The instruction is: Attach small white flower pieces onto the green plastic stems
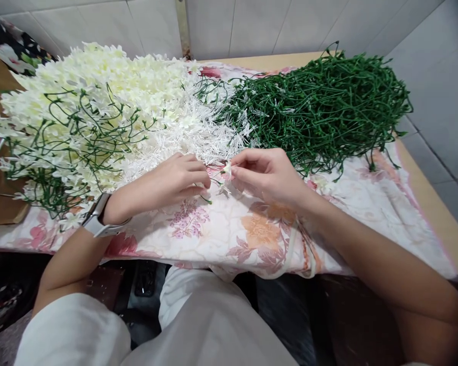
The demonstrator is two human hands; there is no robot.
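Observation:
My right hand pinches a small white artificial flower between thumb and fingertips, just above the cloth. Facing it, my left hand has its fingers curled over a thin green plastic stem, whose ends poke out past the fingertips. Parts of this stem are hidden by the fingers. Behind both hands lies a heap of white spiky plastic pieces. A large pile of cream-white artificial flowers spreads to the left, with several green stems lying on it. To the right is a thick pile of green plastic stems.
A floral cloth covers most of the wooden table. Cord loops hang near the front edge. At the far left stands a cardboard box, and a tiled wall rises behind the table.

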